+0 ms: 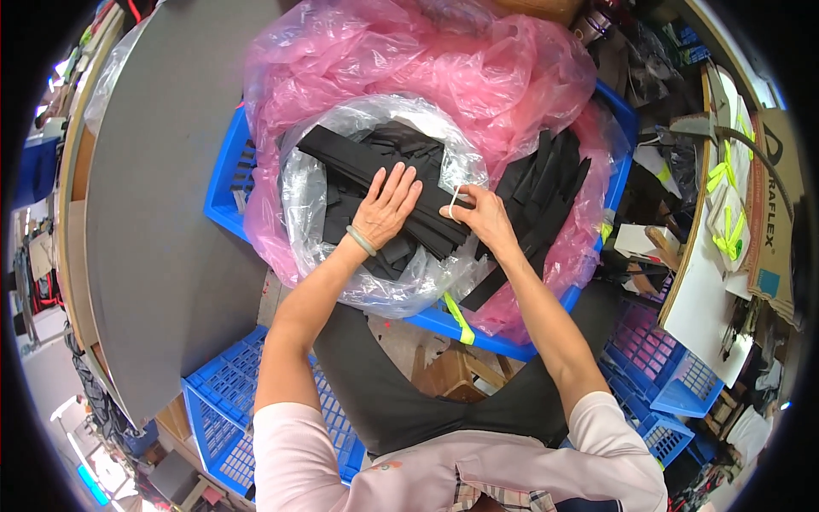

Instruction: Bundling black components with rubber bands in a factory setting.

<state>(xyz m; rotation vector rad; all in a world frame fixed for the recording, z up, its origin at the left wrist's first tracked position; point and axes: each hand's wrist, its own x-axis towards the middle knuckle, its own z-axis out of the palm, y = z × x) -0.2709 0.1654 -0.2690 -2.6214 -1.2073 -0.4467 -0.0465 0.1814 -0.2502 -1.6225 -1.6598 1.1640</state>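
A bundle of long flat black strips (337, 152) lies slantwise across other black pieces in a clear plastic bag (300, 222). My left hand (388, 207) lies on the bundle with its fingers stretched out, a pale bangle on its wrist. At the bundle's lower right end my right hand (485, 215) is closed, thumb and fingers pinching a thin white loop (454, 203). Whether the loop passes right round the strips is hidden. More black strips (546, 200) lie just to the right, within a pink plastic bag (358, 55).
Both bags sit in a blue plastic basket (223, 205) in front of my knees. A grey tabletop (171, 205) runs along the left. Blue crates (226, 431) stand low on both sides. On the right are a white board (695, 294) and a cardboard box (772, 213).
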